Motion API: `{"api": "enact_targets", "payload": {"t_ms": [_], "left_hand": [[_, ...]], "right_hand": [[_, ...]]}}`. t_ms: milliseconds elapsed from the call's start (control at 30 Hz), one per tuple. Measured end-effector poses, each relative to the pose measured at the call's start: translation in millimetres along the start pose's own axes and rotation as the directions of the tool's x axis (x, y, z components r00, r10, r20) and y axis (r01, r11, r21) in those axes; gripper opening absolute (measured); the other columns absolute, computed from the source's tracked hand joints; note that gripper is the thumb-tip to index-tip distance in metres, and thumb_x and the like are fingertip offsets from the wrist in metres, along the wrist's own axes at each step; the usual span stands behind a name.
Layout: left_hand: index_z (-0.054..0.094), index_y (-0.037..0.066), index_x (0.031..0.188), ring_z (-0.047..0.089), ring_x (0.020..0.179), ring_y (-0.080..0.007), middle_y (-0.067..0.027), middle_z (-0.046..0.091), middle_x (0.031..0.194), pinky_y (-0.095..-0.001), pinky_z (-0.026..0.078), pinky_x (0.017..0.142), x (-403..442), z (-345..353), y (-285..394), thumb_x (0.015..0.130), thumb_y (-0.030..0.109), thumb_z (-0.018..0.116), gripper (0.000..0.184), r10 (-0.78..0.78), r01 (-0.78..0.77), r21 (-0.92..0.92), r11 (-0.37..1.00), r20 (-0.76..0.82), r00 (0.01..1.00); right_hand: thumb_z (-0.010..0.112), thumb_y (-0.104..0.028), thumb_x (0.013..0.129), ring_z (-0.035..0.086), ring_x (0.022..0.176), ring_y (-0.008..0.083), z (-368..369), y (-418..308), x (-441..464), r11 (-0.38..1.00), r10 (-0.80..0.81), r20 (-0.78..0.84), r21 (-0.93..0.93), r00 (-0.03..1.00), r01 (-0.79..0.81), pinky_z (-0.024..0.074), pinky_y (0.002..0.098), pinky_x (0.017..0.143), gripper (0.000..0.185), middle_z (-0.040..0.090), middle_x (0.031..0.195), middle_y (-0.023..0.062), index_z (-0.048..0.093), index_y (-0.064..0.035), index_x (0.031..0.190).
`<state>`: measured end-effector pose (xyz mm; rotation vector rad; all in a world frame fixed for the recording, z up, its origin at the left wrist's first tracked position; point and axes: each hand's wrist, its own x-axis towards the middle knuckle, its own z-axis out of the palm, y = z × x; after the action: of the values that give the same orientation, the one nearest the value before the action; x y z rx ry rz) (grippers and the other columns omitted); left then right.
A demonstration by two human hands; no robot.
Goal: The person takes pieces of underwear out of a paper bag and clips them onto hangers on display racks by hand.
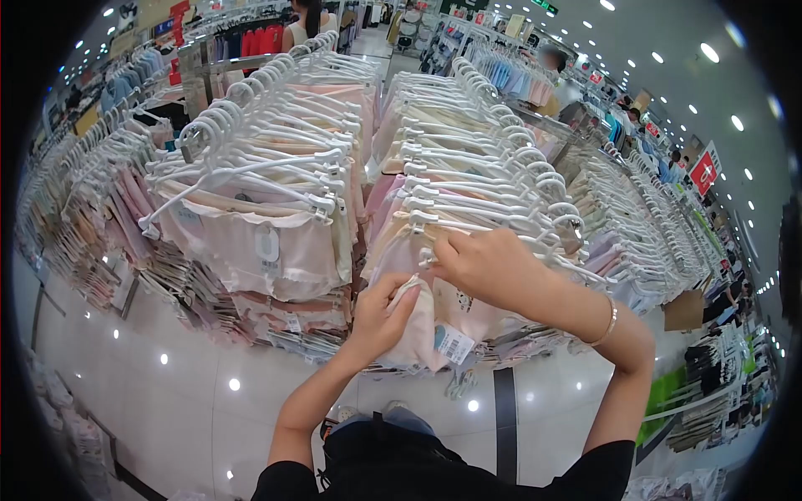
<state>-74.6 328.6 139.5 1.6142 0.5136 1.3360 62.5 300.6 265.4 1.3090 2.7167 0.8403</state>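
My left hand [383, 316] is closed on the upper edge of a pale pink garment [422, 334], which hangs down with a white barcode tag [454, 345] at its lower side. My right hand [476, 263], with a bracelet on the wrist, is closed at the clip end of a white hanger [428, 255], just above and right of my left hand. The fingers partly hide the clip. Behind it, a row of white clip hangers [451, 171] holds pastel garments.
A second row of hangers [276, 159] with pale pink garments [259, 250] stands left. More racks [643, 225] line the right side. Tiled floor [209, 401] shows below, with my feet near the rack. Other people [313, 21] are farther off among the racks.
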Motion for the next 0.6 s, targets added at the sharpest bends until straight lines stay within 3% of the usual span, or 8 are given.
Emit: {"api": "enact_targets", "payload": {"t_ms": [100,300,400,600], "left_hand": [[0.051,0.0,0.081,0.055,0.054,-0.0169,-0.012,0.055,0.064,-0.0245,0.04,0.049,-2.4,-2.7,2.8,0.074,0.006,0.05,0.01,0.058,-0.06,0.185,0.981,0.016,0.998],[0.052,0.0,0.08,0.055,0.054,-0.0224,-0.0129,0.055,0.064,-0.0265,0.04,0.047,-9.7,-3.5,1.0,0.072,0.006,0.05,0.01,0.219,-0.202,0.289,0.936,-0.029,0.975],[0.052,0.0,0.081,0.055,0.053,-0.0209,-0.0124,0.055,0.063,-0.0255,0.04,0.047,-11.3,-3.6,2.5,0.073,0.006,0.05,0.011,0.268,-0.251,0.235,0.939,-0.043,0.962],[0.051,-0.001,0.083,0.054,0.058,-0.0113,-0.0097,0.056,0.066,-0.0221,0.04,0.05,-13.1,-1.6,11.7,0.074,0.006,0.05,0.012,0.13,-0.13,0.018,0.991,-0.071,0.989]], "right_hand": [[0.053,-0.016,0.066,0.053,0.049,0.0203,-4.8,-0.7,4.0,0.984,-0.025,0.021,0.18,0.999,0.021,0.0393,0.0282,0.039,0.016,0.049,0.058,0.0061,0.045,-0.0026,0.064],[0.055,-0.026,0.066,0.051,0.049,0.0265,-11.6,2.2,8.1,0.896,-0.041,0.146,0.444,0.988,-0.029,0.038,0.0336,0.041,0.026,0.048,0.053,0.009,0.045,-0.0024,0.063],[0.056,-0.024,0.066,0.05,0.048,0.0267,-11.5,2.9,11.2,0.818,-0.026,0.064,0.575,0.998,-0.016,0.0368,0.0332,0.041,0.024,0.047,0.049,0.0089,0.045,-0.003,0.063],[0.056,-0.022,0.067,0.049,0.044,0.026,-14.9,2.4,14.4,0.711,-0.02,0.006,0.703,1.0,0.01,0.0357,0.032,0.041,0.02,0.047,0.047,0.0086,0.047,-0.0038,0.065]]}}
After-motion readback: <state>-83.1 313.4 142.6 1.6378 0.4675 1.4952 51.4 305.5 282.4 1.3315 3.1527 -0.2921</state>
